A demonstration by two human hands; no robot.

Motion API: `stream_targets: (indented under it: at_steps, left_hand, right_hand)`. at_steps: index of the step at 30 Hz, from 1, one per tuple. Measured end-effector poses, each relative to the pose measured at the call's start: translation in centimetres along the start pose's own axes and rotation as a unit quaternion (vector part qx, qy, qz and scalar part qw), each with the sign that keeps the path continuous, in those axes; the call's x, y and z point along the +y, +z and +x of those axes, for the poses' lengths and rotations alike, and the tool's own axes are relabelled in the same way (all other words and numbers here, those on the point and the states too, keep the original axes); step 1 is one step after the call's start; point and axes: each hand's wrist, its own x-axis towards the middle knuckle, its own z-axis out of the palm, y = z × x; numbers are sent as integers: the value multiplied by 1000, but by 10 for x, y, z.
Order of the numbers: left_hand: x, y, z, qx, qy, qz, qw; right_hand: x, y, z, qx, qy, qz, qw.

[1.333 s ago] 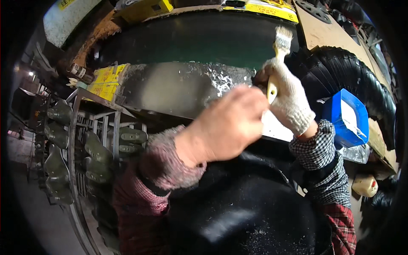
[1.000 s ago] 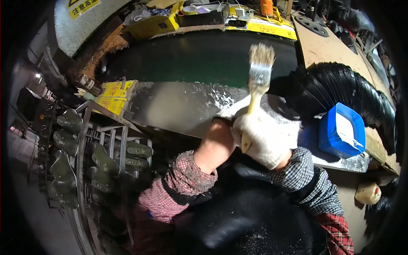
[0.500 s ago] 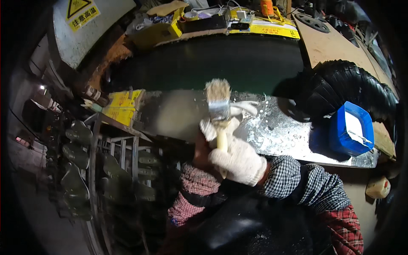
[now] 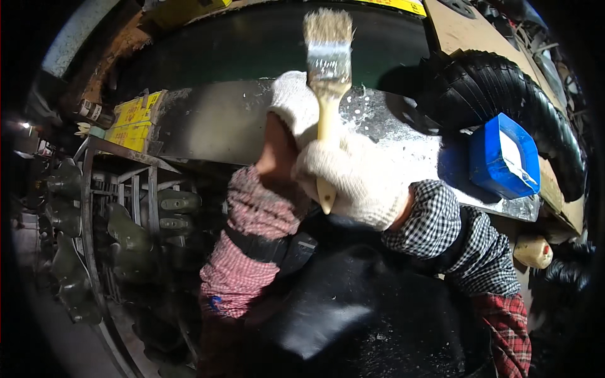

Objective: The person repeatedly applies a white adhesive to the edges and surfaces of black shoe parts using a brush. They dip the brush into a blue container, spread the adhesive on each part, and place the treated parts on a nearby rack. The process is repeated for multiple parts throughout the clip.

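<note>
We had the brush (image 4: 329,60) in the right hand (image 4: 353,170), upright, bristles up, in front of the bench (image 4: 208,126). Right fingers were curled round the handle (image 4: 328,123), its butt poking out below the fist. Grip likely chosen to hold the bristles clear of both gloves.

Left hand (image 4: 292,104) was gloved too, just behind the handle, wrist bare between glove and sleeve. Its fingers were hidden; we couldn't make out whether they were curled or straight. Right fist overlapped the left glove's lower part; whether it pinched the cloth, unclear.

Tub (image 4: 485,160) sat on the bench's right end, tilted-looking through the fisheye, probably there for easy reach of the brush hand. Hose (image 4: 504,88) curved behind it. Rack (image 4: 88,208) stood at left, dark moulded pieces (image 4: 129,227) on it, seemingly spaced so they didn't rub.

Materials: gloves white knit, soft and bulky. Brush flat, pale bristles, smeared metal band, smooth cream handle with a hole. Tub blue, boxy, likely plastic, white stuff inside. Bench grey, metal-looking, white-splashed on the right. Hose black, ribbed. Apron (image 4: 334,309) black, shiny, white-flecked. Sleeves (image 4: 435,220) checked, gathered cloth.
</note>
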Motion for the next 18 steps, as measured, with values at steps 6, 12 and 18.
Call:
stream_targets:
  at_steps: [6,12,18]
  left_hand:
    - [-45,9,18,2,-42,-264,964]
    - [-54,15,45,-177,-274,-306,894]
    - [-28,30,24,-97,-317,-412,849]
  right_hand:
    - [4,-2,-15,-93,-35,-126,987]
    - [13,-20,-25,-50,-110,-191,974]
    - [3,-8,-49,-92,-205,-222,949]
